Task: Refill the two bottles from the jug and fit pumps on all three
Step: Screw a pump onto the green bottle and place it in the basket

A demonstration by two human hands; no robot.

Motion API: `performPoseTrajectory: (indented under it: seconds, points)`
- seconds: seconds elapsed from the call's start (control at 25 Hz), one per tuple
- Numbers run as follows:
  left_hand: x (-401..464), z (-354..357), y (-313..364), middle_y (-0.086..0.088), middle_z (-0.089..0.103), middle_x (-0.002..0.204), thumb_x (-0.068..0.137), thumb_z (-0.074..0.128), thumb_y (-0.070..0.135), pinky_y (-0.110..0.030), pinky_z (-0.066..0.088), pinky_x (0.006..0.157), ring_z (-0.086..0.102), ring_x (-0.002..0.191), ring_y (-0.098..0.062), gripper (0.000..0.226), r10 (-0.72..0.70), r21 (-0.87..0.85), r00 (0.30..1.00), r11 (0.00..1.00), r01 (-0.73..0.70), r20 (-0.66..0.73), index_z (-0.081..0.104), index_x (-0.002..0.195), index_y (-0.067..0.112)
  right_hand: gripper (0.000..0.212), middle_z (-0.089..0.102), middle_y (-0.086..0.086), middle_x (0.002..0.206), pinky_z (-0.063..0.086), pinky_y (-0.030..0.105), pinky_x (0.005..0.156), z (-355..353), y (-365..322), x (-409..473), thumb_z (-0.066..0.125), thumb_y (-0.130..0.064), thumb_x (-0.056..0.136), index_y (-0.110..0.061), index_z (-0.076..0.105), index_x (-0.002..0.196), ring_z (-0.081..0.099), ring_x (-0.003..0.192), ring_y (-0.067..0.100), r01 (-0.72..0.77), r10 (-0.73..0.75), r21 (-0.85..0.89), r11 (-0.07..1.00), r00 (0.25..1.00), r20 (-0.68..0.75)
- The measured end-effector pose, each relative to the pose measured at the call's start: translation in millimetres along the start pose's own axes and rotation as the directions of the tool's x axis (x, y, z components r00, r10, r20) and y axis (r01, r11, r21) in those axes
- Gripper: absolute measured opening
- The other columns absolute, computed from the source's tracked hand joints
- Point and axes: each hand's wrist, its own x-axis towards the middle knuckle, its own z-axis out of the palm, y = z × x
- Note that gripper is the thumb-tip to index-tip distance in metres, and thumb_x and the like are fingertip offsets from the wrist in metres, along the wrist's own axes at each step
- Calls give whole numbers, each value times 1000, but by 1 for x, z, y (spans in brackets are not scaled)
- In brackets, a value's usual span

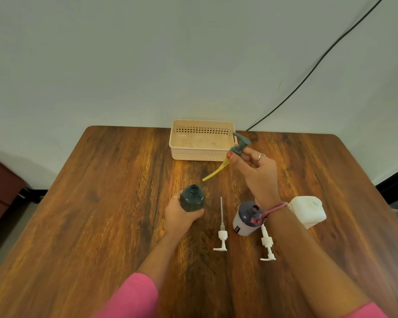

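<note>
head view: left grip [182, 214] clamped round teal bottle [191, 198]; right grip [254, 167] pinching teal pump [239, 145], yellow tube.

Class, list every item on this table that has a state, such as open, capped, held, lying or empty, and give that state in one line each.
Teal bottle: upright, uncapped, gripped by left hand.
Teal pump: lifted off the table in right hand, yellowish tube angled down-left.
Dark-topped bottle: upright, uncapped.
Jug: standing, partly behind the right wrist; cap unclear.
Left white pump: lying loose.
Right white pump: lying loose.
Basket: empty.
</note>
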Motion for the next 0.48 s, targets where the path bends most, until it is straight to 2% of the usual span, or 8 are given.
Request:
performPoseTrajectory:
  seconds: [0.16,0.28,0.36,0.48]
  points:
    - [0,-7,26,5,55,118,63,88,19,-20,38,83,47,106,-7,73,45,-50,998,998,-48,-51,51,126,16,33,75,7,94,56,45,87,-9,-39,17,76,-27,79,-13,71,108,70,94,25,9,-9,59,998,1000,14]
    - [0,-11,46,4,56,120,61,88,18,-21,38,83,49,107,-9,75,87,-90,993,991,-94,-76,52,127,17,25,71,22,93,55,49,87,-14,-69,29,79,-28,76,-23,73,99,67,94,37,56,-58,58,997,998,32]
    - [-2,-11,59,4,55,119,60,88,19,-20,39,82,50,108,-9,76,118,-102,989,987,-127,-94,52,127,18,20,70,25,92,55,50,86,-16,-86,34,81,-29,74,-28,74,93,69,89,32,92,-94,42,995,995,44]
    - [-5,-11,80,6,54,119,61,88,22,-21,41,83,49,109,-10,78,143,-115,983,981,-156,-112,50,129,18,24,70,24,91,55,50,84,-18,-106,41,82,-30,72,-26,73,94,64,77,21,119,-119,12,993,992,48]
